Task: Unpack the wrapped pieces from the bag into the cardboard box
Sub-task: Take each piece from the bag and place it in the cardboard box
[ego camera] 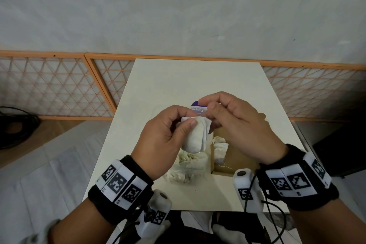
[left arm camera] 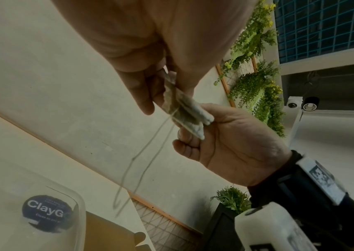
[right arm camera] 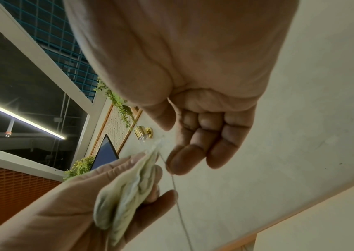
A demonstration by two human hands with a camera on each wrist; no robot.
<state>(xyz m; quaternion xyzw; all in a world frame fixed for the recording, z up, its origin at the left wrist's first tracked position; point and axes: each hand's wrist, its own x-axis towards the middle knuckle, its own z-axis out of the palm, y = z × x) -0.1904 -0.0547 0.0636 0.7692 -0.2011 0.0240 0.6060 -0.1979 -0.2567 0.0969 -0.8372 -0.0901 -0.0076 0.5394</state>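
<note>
My left hand (ego camera: 188, 120) holds a small bundle of white wrapped pieces (ego camera: 195, 136) above the table, thumb pressed on its front. My right hand (ego camera: 208, 107) pinches the bundle's top end with curled fingers. In the left wrist view thin threads (left arm camera: 150, 152) hang from the pieces (left arm camera: 184, 110); in the right wrist view the pieces (right arm camera: 126, 195) lie fanned in the left hand. Below on the table lies the clear plastic bag (ego camera: 185, 168) with more white pieces, its purple label (ego camera: 197, 105) at the far end. The cardboard box (ego camera: 235, 161) stands open to its right, with several pieces (ego camera: 219, 147) inside.
The white table (ego camera: 158, 89) is narrow, with floor on both sides. An orange-framed lattice panel (ego camera: 49, 85) runs along the wall behind. Black cables (ego camera: 15, 125) lie on the floor at the left, and a dark object (ego camera: 340, 148) stands at the right.
</note>
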